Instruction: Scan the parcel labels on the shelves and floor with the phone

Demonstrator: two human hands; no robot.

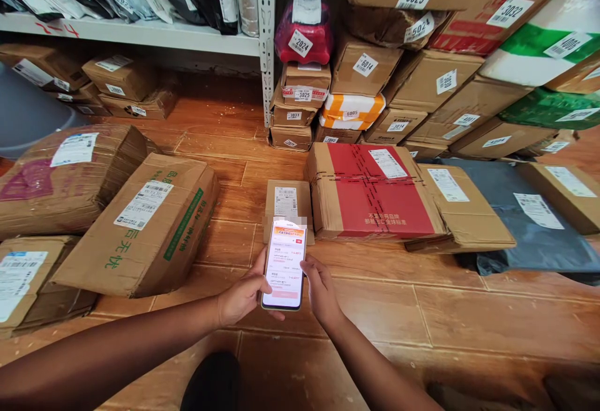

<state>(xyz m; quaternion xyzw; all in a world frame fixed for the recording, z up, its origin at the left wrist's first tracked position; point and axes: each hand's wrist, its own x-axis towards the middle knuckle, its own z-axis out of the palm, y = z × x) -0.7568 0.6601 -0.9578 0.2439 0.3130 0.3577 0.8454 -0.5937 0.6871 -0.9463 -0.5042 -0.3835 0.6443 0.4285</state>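
A smartphone point(285, 273) with a lit screen of text lines and an orange banner is held upright in front of me. My left hand point(244, 292) grips it from the left, thumb over the lower left of the screen and fingers partly hidden behind. On the other side my right hand point(323, 292) is closed against the phone's right edge, its fingertips by the screen. Just beyond the phone lies a small cardboard box point(270, 192) with a white label, partly covered by it. A larger cardboard box with a red top point(356, 211) stands to its right.
Labelled cardboard parcels point(145, 236) lie on the wooden floor at left. Numbered boxes point(365, 64) are stacked at the back right. A metal shelf point(187, 39) holds bagged parcels. A flat dark bag point(497, 211) lies at right, and a grey-blue bin point(28, 111) stands far left.
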